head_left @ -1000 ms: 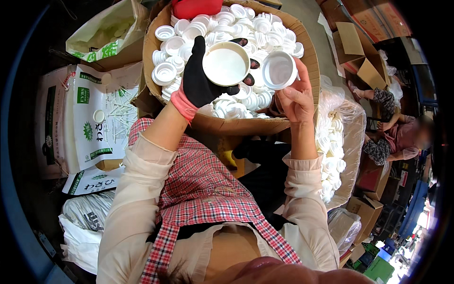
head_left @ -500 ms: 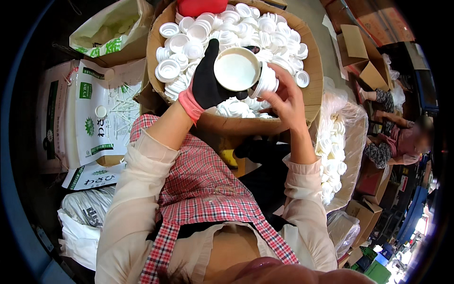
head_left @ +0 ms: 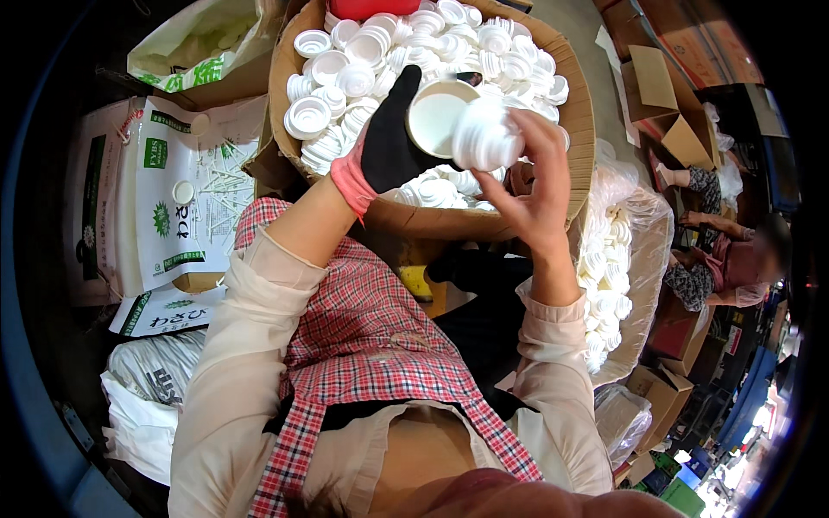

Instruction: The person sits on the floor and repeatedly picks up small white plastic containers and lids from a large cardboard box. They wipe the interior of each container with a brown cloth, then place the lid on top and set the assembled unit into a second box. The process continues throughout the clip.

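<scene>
My left hand (head_left: 393,138), in a black glove with a pink cuff, holds a round white plastic lid (head_left: 434,116) with its hollow side up. My bare right hand (head_left: 527,177) grips a second white lid (head_left: 485,138) and presses it against the right edge of the first one. Both hands hover over an open cardboard box (head_left: 570,95) filled with several more white lids (head_left: 363,60).
A clear plastic bag (head_left: 617,276) of stacked white lids stands at my right. Printed white-and-green sacks (head_left: 164,207) lie at my left. Folded cardboard boxes (head_left: 665,112) are at the far right, where another person (head_left: 725,255) sits. A red object (head_left: 371,7) rests at the box's far end.
My right hand brought its lid leftwards until it met the lid in my left hand. Both hands drew together over the box.
</scene>
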Action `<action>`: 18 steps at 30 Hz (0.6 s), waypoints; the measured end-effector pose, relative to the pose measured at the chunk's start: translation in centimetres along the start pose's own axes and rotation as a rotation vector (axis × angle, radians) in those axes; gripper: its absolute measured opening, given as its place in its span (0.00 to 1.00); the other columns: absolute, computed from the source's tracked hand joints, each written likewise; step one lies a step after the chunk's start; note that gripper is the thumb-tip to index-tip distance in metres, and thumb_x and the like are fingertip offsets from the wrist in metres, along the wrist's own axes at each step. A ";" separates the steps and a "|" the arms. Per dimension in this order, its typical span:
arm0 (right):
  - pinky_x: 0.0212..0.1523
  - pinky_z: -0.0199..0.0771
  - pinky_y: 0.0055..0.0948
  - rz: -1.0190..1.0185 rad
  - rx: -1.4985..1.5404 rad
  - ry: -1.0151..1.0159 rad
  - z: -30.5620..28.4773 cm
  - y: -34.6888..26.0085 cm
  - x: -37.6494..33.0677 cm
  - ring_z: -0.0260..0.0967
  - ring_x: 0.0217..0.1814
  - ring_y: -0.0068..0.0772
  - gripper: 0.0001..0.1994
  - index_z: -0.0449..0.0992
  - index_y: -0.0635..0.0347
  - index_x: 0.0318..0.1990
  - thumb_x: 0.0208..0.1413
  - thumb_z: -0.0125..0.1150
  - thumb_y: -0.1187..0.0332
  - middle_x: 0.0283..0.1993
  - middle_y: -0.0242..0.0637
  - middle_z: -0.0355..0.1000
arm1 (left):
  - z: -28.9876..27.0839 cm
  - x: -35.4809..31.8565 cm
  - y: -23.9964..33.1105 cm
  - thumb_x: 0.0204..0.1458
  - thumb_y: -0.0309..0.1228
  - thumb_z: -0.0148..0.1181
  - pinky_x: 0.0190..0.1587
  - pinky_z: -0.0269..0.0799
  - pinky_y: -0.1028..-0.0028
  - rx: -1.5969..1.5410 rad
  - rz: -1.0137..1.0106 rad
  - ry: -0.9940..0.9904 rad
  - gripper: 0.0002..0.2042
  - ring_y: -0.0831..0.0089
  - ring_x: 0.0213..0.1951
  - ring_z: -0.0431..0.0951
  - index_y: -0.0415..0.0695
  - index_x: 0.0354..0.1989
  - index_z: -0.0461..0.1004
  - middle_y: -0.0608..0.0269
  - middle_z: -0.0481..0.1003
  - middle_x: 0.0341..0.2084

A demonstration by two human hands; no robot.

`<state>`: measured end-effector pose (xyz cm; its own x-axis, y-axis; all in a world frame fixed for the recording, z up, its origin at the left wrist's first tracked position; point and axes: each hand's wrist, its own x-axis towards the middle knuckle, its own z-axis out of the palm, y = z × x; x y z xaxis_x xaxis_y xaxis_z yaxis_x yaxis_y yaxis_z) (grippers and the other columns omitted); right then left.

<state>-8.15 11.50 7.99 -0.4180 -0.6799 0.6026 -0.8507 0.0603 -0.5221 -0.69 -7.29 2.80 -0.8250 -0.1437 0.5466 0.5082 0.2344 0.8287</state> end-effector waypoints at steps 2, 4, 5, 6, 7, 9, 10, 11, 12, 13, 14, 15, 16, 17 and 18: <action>0.43 0.73 0.29 -0.022 -0.054 -0.036 0.4 -0.3 -0.1 0.66 0.52 0.40 0.36 0.65 0.59 0.58 0.36 0.71 0.76 0.54 0.44 0.63 | 0.3 -0.1 -0.3 0.58 0.43 0.52 0.58 0.64 0.70 -0.390 -0.217 0.012 0.27 0.71 0.54 0.71 0.39 0.61 0.60 0.59 0.69 0.56; 0.44 0.73 0.30 0.011 -0.012 0.047 0.6 -0.7 -0.1 0.67 0.52 0.41 0.35 0.66 0.59 0.58 0.36 0.71 0.76 0.54 0.44 0.63 | 0.5 -0.1 0.0 0.60 0.46 0.48 0.58 0.65 0.70 -0.766 -0.429 -0.001 0.27 0.70 0.54 0.71 0.39 0.61 0.60 0.59 0.68 0.56; 0.45 0.73 0.31 0.038 -0.027 0.068 0.5 -0.6 -0.3 0.68 0.50 0.42 0.34 0.68 0.57 0.57 0.36 0.70 0.78 0.54 0.44 0.63 | 0.5 0.0 0.0 0.60 0.47 0.46 0.57 0.66 0.70 -0.883 -0.486 -0.014 0.28 0.70 0.54 0.71 0.39 0.62 0.60 0.59 0.68 0.56; 0.46 0.72 0.31 0.005 -0.033 0.025 0.5 -0.6 -0.2 0.67 0.52 0.41 0.34 0.68 0.58 0.57 0.35 0.70 0.78 0.54 0.44 0.62 | 0.6 0.0 0.0 0.61 0.48 0.44 0.57 0.66 0.70 -0.962 -0.514 -0.025 0.28 0.70 0.55 0.71 0.39 0.62 0.60 0.58 0.68 0.56; 0.47 0.71 0.30 -0.029 -0.039 -0.019 0.5 -0.5 -0.1 0.66 0.53 0.41 0.34 0.69 0.59 0.56 0.34 0.71 0.78 0.54 0.43 0.62 | 0.7 0.0 -0.1 0.61 0.50 0.42 0.57 0.67 0.70 -1.028 -0.527 -0.037 0.29 0.70 0.55 0.70 0.39 0.62 0.59 0.58 0.68 0.56; 0.48 0.71 0.29 -0.035 -0.052 -0.100 1.0 -0.6 -0.1 0.65 0.54 0.39 0.36 0.68 0.59 0.57 0.33 0.70 0.80 0.55 0.42 0.61 | 0.8 -0.1 -0.2 0.63 0.52 0.38 0.56 0.68 0.70 -1.117 -0.546 -0.053 0.30 0.69 0.56 0.70 0.40 0.63 0.59 0.58 0.68 0.56; 0.48 0.71 0.29 -0.021 -0.044 -0.104 1.1 -0.4 -0.1 0.65 0.54 0.39 0.36 0.69 0.59 0.57 0.33 0.70 0.80 0.55 0.42 0.61 | 0.9 -0.1 -0.4 0.63 0.53 0.36 0.57 0.68 0.69 -1.194 -0.590 -0.049 0.30 0.69 0.57 0.70 0.40 0.63 0.58 0.56 0.67 0.56; 0.48 0.71 0.30 -0.008 -0.038 -0.107 1.3 -0.2 -0.1 0.65 0.54 0.39 0.35 0.69 0.59 0.57 0.34 0.70 0.81 0.55 0.41 0.62 | 1.0 0.2 0.3 0.61 0.58 0.31 0.59 0.67 0.68 -1.108 -0.652 -0.036 0.35 0.65 0.57 0.69 0.41 0.65 0.56 0.56 0.65 0.57; 0.48 0.72 0.30 0.006 -0.032 -0.111 1.4 -0.1 -0.1 0.65 0.54 0.38 0.35 0.69 0.58 0.57 0.34 0.70 0.81 0.55 0.41 0.62 | 1.1 0.1 0.1 0.61 0.58 0.32 0.58 0.68 0.68 -1.109 -0.649 -0.039 0.34 0.65 0.57 0.69 0.41 0.65 0.56 0.56 0.65 0.57; 0.48 0.72 0.32 0.035 -0.048 -0.119 1.4 -0.2 -0.2 0.65 0.54 0.38 0.34 0.69 0.57 0.57 0.35 0.69 0.81 0.55 0.40 0.62 | 1.1 0.0 -0.2 0.62 0.57 0.32 0.58 0.68 0.68 -1.110 -0.645 -0.043 0.34 0.65 0.57 0.69 0.41 0.65 0.56 0.56 0.65 0.57; 0.49 0.72 0.32 0.044 -0.051 -0.124 1.4 -0.3 -0.2 0.65 0.54 0.38 0.34 0.69 0.57 0.57 0.35 0.69 0.81 0.55 0.40 0.62 | 1.1 0.0 -0.4 0.62 0.57 0.32 0.58 0.68 0.68 -1.110 -0.640 -0.045 0.34 0.65 0.57 0.69 0.41 0.65 0.56 0.56 0.65 0.57; 0.49 0.72 0.32 0.052 -0.054 -0.129 1.3 -0.4 -0.2 0.65 0.54 0.38 0.34 0.69 0.57 0.57 0.35 0.69 0.81 0.55 0.40 0.62 | 1.0 -0.1 -0.4 0.62 0.57 0.32 0.57 0.69 0.68 -1.053 -0.624 -0.056 0.34 0.65 0.57 0.69 0.41 0.65 0.56 0.56 0.66 0.57; 0.50 0.72 0.33 0.060 -0.057 -0.134 1.3 -0.4 -0.1 0.65 0.54 0.39 0.34 0.69 0.56 0.57 0.34 0.70 0.81 0.55 0.40 0.62 | 1.0 -0.1 -0.4 0.62 0.57 0.32 0.57 0.69 0.68 -1.057 -0.626 -0.053 0.34 0.65 0.57 0.70 0.41 0.65 0.56 0.56 0.66 0.57; 0.50 0.72 0.33 0.049 -0.066 -0.129 1.3 -0.4 -0.1 0.65 0.54 0.39 0.34 0.70 0.56 0.57 0.34 0.70 0.81 0.55 0.40 0.62 | 1.1 -0.1 -0.3 0.62 0.57 0.32 0.57 0.69 0.68 -1.059 -0.629 -0.050 0.34 0.65 0.57 0.70 0.41 0.65 0.56 0.56 0.66 0.57; 0.50 0.72 0.33 0.037 -0.075 -0.125 1.3 -0.3 -0.1 0.65 0.54 0.39 0.34 0.70 0.57 0.57 0.34 0.70 0.81 0.55 0.41 0.62 | 1.1 -0.1 -0.3 0.62 0.57 0.32 0.57 0.69 0.68 -1.062 -0.632 -0.048 0.34 0.65 0.57 0.70 0.41 0.65 0.56 0.56 0.66 0.57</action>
<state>-7.44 10.54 7.31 -0.4106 -0.7613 0.5018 -0.8587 0.1379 -0.4935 -1.01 -6.33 2.37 -0.9953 0.0927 0.0284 -0.0526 -0.7629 0.6444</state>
